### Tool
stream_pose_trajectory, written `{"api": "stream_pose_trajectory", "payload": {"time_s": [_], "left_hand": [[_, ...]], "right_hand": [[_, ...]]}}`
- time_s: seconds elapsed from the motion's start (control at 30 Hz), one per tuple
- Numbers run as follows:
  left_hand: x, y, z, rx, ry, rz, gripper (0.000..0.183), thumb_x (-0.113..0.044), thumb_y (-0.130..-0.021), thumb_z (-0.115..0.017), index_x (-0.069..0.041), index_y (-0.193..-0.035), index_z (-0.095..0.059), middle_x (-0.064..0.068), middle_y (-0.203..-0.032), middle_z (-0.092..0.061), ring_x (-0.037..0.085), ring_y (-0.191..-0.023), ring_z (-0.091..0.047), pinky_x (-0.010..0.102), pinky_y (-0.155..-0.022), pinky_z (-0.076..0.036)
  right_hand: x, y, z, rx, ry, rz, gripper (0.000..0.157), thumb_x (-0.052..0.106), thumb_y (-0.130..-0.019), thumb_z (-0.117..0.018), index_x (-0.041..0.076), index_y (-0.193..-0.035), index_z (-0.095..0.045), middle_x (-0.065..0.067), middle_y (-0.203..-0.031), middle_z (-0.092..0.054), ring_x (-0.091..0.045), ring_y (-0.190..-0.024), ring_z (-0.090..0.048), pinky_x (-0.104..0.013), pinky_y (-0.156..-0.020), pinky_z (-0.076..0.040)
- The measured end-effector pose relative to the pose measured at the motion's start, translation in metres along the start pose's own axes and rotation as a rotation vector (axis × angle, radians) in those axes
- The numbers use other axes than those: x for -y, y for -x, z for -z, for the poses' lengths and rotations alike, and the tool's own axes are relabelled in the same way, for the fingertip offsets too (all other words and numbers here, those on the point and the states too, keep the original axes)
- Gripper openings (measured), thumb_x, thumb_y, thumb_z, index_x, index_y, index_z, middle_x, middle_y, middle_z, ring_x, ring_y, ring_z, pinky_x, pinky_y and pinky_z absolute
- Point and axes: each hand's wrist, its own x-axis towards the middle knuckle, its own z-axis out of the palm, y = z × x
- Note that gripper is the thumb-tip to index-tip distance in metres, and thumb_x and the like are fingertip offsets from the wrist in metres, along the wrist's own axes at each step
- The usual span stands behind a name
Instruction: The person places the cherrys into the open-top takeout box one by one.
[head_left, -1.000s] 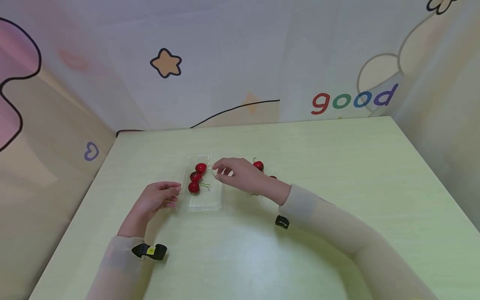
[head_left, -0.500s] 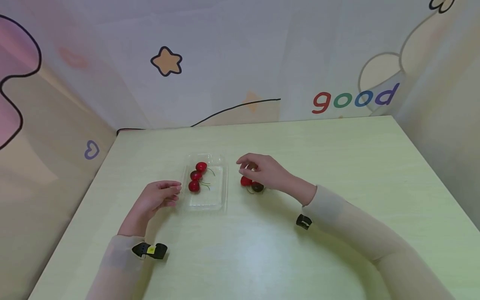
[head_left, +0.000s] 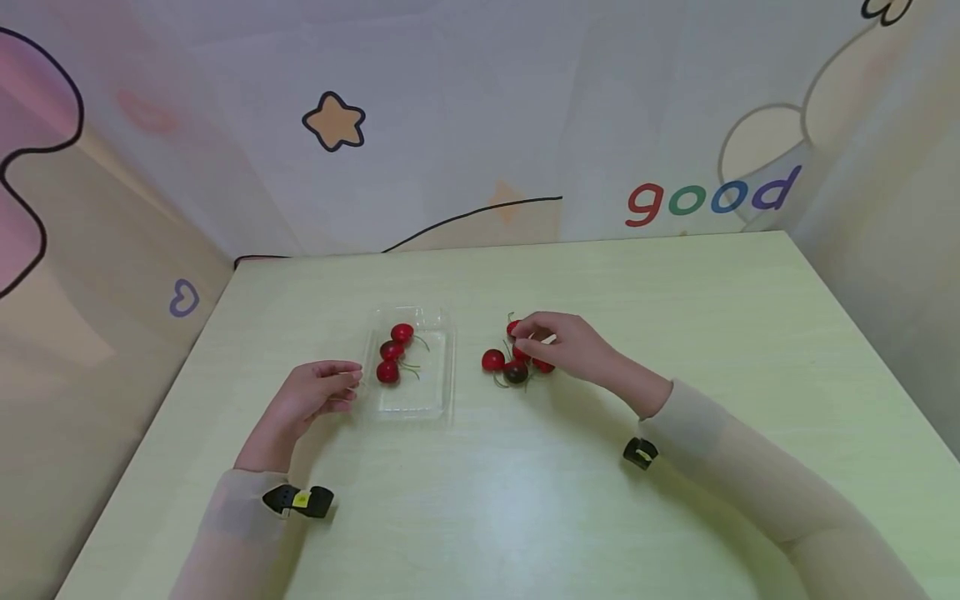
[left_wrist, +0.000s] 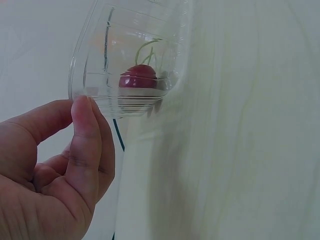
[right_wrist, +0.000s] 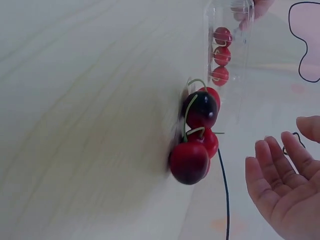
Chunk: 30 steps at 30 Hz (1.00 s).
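Note:
A clear plastic tray (head_left: 429, 402) lies left of the table's middle, with three red cherries (head_left: 387, 372) in a row along its left side, stems pointing right. My left hand (head_left: 318, 390) pinches the tray's rim between thumb and fingers, as the left wrist view shows at its near corner. To the right of the tray is a loose cluster of cherries (head_left: 492, 361), among them a darker cherry (head_left: 515, 373). Over this cluster hovers my right hand (head_left: 566, 343), fingers loosely bent and apart from the thumb, holding nothing; it partly hides some cherries in the head view.
The pale wooden table (head_left: 480, 517) reaches back to a printed cloth backdrop (head_left: 465, 108), which also hangs along both sides. Each wrist carries a black camera strap, such as the left one (head_left: 300, 500).
My right hand has moved right, away from the tray to the cherry cluster, uncovering the tray's right side. The left hand stays at the rim, and the three cherries in the tray have not moved.

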Motion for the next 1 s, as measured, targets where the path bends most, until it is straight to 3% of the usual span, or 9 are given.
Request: {"api": "stream_pose_trajectory", "payload": {"time_s": [0.53, 1.0], "left_hand": [[-0.001, 0.0, 0.0, -0.004, -0.004, 0.0, 0.045, -0.019, -0.105, -0.058, 0.006, -0.142, -0.053, 0.002, -0.103, -0.071, 0.008, -0.08, -0.064, 0.018, -0.071, -0.059], [0.0, 0.001, 0.0, 0.001, -0.002, -0.003, 0.045, -0.019, -0.104, -0.059, 0.007, -0.141, -0.053, 0.001, -0.101, -0.07, 0.008, -0.079, -0.064, 0.017, -0.071, -0.059]], "right_hand": [[-0.02, 0.012, 0.009, -0.024, 0.095, -0.112, 0.035, 0.016, -0.098, -0.065, -0.004, -0.126, -0.064, -0.021, -0.125, -0.068, -0.035, -0.113, -0.066, -0.041, -0.089, -0.06], [-0.038, 0.008, 0.004, 0.037, 0.124, -0.22, 0.043, 0.021, -0.096, -0.068, -0.006, -0.13, -0.063, -0.024, -0.124, -0.068, -0.033, -0.108, -0.068, -0.039, -0.088, -0.058]]}}
